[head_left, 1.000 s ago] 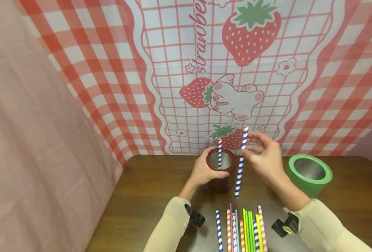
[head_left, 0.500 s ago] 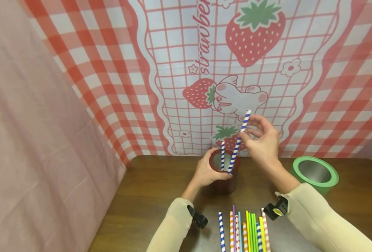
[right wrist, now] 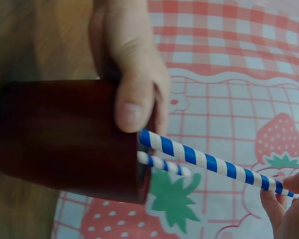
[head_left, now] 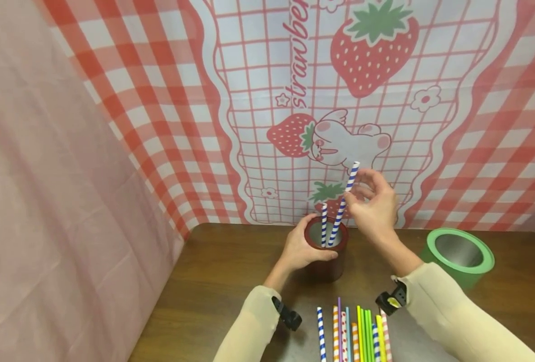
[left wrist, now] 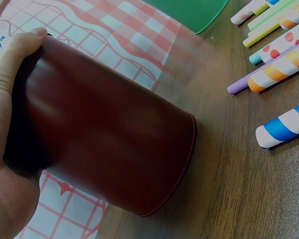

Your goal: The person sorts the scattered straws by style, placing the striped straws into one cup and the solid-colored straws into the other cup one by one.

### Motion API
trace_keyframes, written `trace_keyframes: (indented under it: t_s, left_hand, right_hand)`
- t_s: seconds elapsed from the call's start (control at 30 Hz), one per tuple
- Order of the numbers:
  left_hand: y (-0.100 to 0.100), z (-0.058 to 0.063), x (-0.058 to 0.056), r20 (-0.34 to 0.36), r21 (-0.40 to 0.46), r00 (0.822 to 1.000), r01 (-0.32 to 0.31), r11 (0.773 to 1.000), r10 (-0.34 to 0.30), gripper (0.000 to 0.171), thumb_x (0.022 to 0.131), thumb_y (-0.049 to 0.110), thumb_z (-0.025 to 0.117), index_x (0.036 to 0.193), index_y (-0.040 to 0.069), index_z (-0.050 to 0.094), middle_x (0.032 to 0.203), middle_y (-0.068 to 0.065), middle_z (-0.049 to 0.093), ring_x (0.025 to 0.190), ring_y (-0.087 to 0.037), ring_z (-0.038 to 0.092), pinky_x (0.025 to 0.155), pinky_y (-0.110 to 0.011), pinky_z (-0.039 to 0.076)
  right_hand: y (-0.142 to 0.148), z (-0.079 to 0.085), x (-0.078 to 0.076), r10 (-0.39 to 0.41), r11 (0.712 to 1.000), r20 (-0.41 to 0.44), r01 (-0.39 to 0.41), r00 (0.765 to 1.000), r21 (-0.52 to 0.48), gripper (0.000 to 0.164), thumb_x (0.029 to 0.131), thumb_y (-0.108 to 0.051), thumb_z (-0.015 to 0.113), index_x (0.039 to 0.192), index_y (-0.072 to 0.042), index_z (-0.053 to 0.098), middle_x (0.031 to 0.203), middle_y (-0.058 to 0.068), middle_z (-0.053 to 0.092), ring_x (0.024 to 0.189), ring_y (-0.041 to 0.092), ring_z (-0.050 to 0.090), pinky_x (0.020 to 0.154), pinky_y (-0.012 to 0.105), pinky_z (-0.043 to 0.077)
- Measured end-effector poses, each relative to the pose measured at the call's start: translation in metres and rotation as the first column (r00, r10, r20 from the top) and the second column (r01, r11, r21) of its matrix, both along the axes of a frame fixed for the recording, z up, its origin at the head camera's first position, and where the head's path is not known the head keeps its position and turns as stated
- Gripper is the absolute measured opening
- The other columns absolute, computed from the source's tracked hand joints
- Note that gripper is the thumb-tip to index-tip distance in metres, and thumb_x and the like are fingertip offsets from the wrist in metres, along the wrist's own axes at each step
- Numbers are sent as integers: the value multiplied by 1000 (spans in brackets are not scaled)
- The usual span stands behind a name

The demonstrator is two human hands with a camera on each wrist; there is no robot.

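Note:
A dark red can [head_left: 326, 266] stands at the back of the table, and my left hand [head_left: 301, 247] grips it around the rim. In the left wrist view the can's smooth side [left wrist: 109, 124] fills the middle. One blue-and-white striped straw [head_left: 324, 221] stands inside the can. My right hand [head_left: 375, 205] pinches a second blue-and-white striped straw [head_left: 340, 213] near its upper part. That straw tilts, its lower end inside the can's mouth. The right wrist view shows the pinched straw [right wrist: 214, 163] crossing above the shorter-looking one [right wrist: 167, 166].
A green can [head_left: 464, 256] with an open top stands to the right. Several straws lie side by side near the front, among them a blue-striped straw [head_left: 321, 334], a purple straw [head_left: 339, 327] and green straws [head_left: 365, 334]. A strawberry-print cloth [head_left: 258, 151] hangs behind the table.
My right hand has lifted the striped straw, moved it left over the red can and lowered its end into the mouth. My left hand keeps its grip on the can.

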State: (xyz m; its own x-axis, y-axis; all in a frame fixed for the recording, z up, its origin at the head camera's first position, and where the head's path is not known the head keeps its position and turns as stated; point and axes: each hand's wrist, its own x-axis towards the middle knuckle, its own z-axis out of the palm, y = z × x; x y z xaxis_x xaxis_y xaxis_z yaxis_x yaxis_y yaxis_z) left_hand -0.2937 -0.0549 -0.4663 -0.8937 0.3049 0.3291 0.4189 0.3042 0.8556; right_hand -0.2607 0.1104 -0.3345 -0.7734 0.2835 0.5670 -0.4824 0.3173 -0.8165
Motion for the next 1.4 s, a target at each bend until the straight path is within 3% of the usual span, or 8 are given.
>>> trace_keyframes:
  t_s: [0.17, 0.37, 0.63, 0.7, 0.8, 1.07, 1.4]
  left_hand:
    - [1, 1, 2, 1, -3, 1000, -10, 1000, 10, 96, 56, 27, 94, 138, 19, 45, 120, 5, 61, 102, -10, 58, 87, -27, 48]
    - [0, 3, 3, 2, 18, 1000, 4, 1000, -4, 95, 57, 24, 93, 138, 19, 45, 121, 4, 61, 106, -23, 60, 86, -27, 48]
    - [0, 2, 2, 8, 22, 1000, 4, 1000, -4, 94, 57, 23, 93, 137, 22, 45, 124, -5, 61, 105, -22, 60, 86, -27, 48]
    - [0, 2, 2, 4, 25, 1000, 10, 1000, -10, 94, 57, 23, 93, 137, 21, 44, 125, -9, 61, 107, -26, 60, 86, -28, 48]
    - [0, 3, 2, 0, 17, 1000, 3, 1000, -3, 94, 57, 23, 93, 137, 20, 45, 124, -7, 61, 105, -22, 60, 86, -26, 48]
    - [0, 3, 3, 12, 21, 1000, 10, 1000, -10, 97, 57, 24, 93, 140, 15, 43, 121, 6, 59, 101, -10, 57, 84, -26, 49]
    - [-1, 3, 2, 26, 15, 1000, 4, 1000, -4, 97, 58, 24, 93, 141, 16, 42, 122, 6, 59, 102, -9, 57, 84, -26, 48]
  right_hand:
    - [1, -16, -4, -16, 1000, 21, 16, 1000, 13, 38, 75, 12, 67, 111, 5, 58, 104, 16, 67, 76, -3, 64, 61, 11, 49]
    - [2, -33, -7, -34, 999, 39, 33, 999, 25, 38, 74, 12, 67, 111, 6, 58, 97, 15, 66, 74, 6, 66, 62, 10, 48]
    - [2, -52, -11, -87, 993, 56, 82, 995, 80, 40, 72, 12, 69, 110, 4, 60, 95, 14, 67, 72, 10, 66, 63, 11, 48]
    - [1, -54, -11, -82, 994, 61, 77, 995, 79, 40, 72, 11, 69, 110, 4, 59, 94, 14, 67, 73, 15, 67, 62, 11, 48]
    - [0, -58, -12, -67, 995, 58, 63, 996, 79, 40, 72, 12, 68, 110, 5, 59, 95, 16, 67, 75, 20, 68, 63, 10, 48]
    - [0, -68, -10, -40, 996, 65, 34, 997, 79, 39, 71, 15, 68, 108, 7, 58, 97, 19, 66, 75, 11, 64, 67, 9, 48]
    - [-4, -77, -10, -64, 995, 79, 58, 995, 77, 39, 69, 12, 73, 104, 5, 61, 88, 17, 69, 73, 4, 61, 70, 14, 51]
